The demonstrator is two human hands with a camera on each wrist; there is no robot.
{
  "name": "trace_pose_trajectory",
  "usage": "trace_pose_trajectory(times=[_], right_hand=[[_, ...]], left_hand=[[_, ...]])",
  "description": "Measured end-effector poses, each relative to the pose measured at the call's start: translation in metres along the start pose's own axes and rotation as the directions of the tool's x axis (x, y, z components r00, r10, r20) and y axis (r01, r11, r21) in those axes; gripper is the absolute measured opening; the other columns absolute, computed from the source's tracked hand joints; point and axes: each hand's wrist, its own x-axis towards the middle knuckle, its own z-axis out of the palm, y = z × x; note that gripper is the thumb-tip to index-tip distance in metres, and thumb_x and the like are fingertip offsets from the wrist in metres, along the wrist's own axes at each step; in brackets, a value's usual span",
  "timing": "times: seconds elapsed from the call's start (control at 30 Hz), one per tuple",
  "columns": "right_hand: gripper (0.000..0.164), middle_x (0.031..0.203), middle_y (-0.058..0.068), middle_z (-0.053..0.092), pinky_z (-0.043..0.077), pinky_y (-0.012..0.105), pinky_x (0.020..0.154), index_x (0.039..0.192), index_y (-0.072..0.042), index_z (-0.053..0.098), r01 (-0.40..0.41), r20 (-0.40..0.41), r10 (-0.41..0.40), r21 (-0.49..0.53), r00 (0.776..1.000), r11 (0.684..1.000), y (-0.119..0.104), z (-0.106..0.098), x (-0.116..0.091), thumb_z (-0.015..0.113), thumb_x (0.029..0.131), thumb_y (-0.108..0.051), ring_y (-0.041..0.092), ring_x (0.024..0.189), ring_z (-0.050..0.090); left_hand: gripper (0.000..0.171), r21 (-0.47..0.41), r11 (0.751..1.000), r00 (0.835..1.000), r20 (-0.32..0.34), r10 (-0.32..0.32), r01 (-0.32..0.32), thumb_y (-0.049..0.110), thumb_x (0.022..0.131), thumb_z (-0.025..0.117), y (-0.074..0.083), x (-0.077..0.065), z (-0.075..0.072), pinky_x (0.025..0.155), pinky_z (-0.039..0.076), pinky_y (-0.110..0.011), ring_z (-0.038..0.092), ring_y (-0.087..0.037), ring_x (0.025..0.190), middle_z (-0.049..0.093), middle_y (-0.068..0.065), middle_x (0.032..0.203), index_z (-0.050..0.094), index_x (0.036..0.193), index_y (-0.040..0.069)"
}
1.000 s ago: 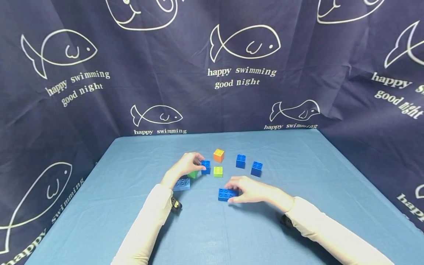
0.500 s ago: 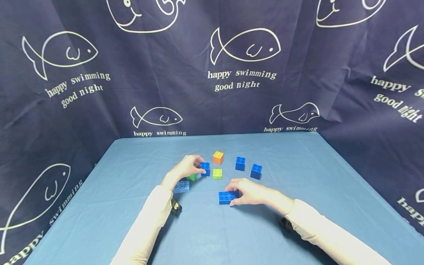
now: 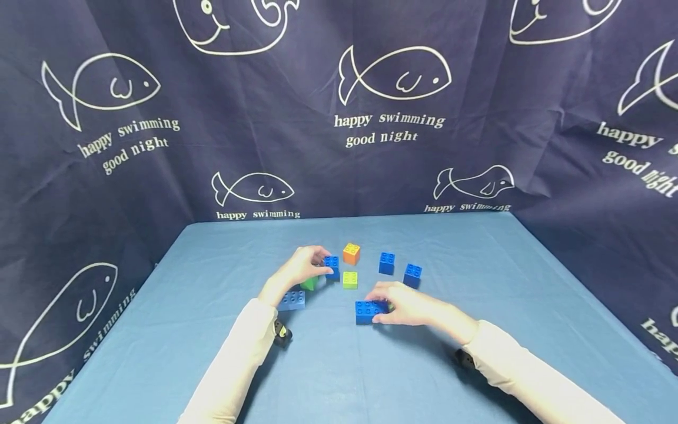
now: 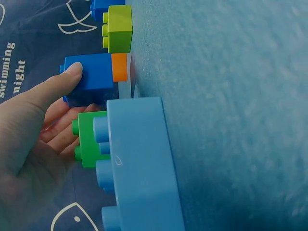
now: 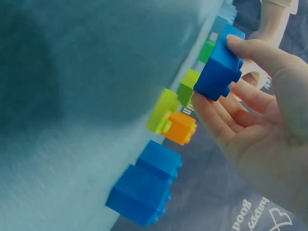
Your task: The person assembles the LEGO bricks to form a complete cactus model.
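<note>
My left hand point(image 3: 307, 263) pinches a small blue toy building brick point(image 4: 91, 74) between thumb and fingers. Beside that hand are a green brick point(image 4: 94, 139), partly hidden in the head view, and a long light-blue brick point(image 3: 292, 300). My right hand point(image 3: 405, 303) grips a longer dark-blue brick point(image 5: 220, 65) by its sides, studs facing up, held above the table. Part of a lime-green brick point(image 3: 391, 307) shows behind the right fingers. Another lime-green brick point(image 3: 350, 280) lies between the hands, near the small blue brick.
An orange brick point(image 3: 352, 253) stands farther back. Two small dark-blue bricks, one point(image 3: 386, 263) farther back and the other point(image 3: 412, 275) nearer, stand beyond the right hand. A blue cloth covers the table point(image 3: 328, 377), and a dark fish-print curtain point(image 3: 296, 118) surrounds its back and sides.
My right hand has raised the longer blue brick and shifted it slightly right, exposing part of a lime-green brick. My left hand keeps its pinch on the small blue brick, nearly still.
</note>
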Motion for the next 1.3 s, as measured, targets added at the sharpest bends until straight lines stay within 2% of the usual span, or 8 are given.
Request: trace_pose_trajectory(times=[0.27,0.7,1.0,1.2,1.3], right_hand=[[0.033,0.1,0.001,0.06,0.051,0.028,0.078,0.115,-0.008,0.065,-0.027,-0.069,0.025,-0.03,0.997,0.999,0.0,-0.013,-0.004,0.07,0.084,-0.02,0.011,0.087,0.055],[0.033,0.1,0.005,0.061,0.051,0.026,0.072,0.114,-0.005,0.065,0.004,-0.153,-0.016,-0.078,0.988,0.997,0.009,-0.019,-0.008,0.07,0.082,-0.014,0.014,0.084,0.056],[0.033,0.099,0.006,0.06,0.049,0.027,0.07,0.114,-0.003,0.065,0.009,-0.177,-0.027,-0.105,0.984,0.994,0.011,-0.027,-0.009,0.069,0.082,-0.011,0.015,0.083,0.054],[0.035,0.097,0.006,0.059,0.043,0.022,0.063,0.115,-0.001,0.064,0.005,-0.189,-0.022,-0.089,0.982,0.996,0.014,-0.029,-0.01,0.069,0.082,-0.01,0.014,0.079,0.05],[0.036,0.098,0.005,0.058,0.043,0.021,0.064,0.117,-0.003,0.064,-0.015,-0.182,0.0,-0.082,0.983,0.996,0.017,-0.029,-0.01,0.069,0.082,-0.011,0.013,0.08,0.05]], left_hand=[[0.037,-0.009,0.998,0.997,-0.053,0.057,-0.057,0.019,0.081,0.074,0.003,-0.003,0.0,0.079,0.053,-0.033,0.066,-0.021,0.086,0.067,-0.013,0.095,0.063,0.111,0.001],[0.039,-0.022,0.997,0.994,-0.089,0.07,-0.072,0.021,0.08,0.075,0.01,-0.012,-0.003,0.079,0.054,-0.032,0.067,-0.02,0.086,0.066,-0.009,0.096,0.063,0.112,0.003],[0.039,-0.03,0.997,0.995,-0.081,0.062,-0.064,0.024,0.08,0.075,0.019,-0.016,-0.007,0.081,0.053,-0.033,0.066,-0.018,0.088,0.067,-0.008,0.099,0.064,0.112,0.006],[0.039,-0.039,0.997,0.997,-0.049,0.066,-0.068,0.026,0.079,0.076,0.026,-0.022,-0.007,0.078,0.054,-0.03,0.065,-0.015,0.085,0.067,-0.005,0.094,0.063,0.111,0.007],[0.038,-0.045,0.997,0.997,-0.035,0.065,-0.066,0.026,0.078,0.077,0.029,-0.026,-0.006,0.078,0.054,-0.03,0.065,-0.013,0.082,0.067,-0.004,0.091,0.063,0.109,0.008]])
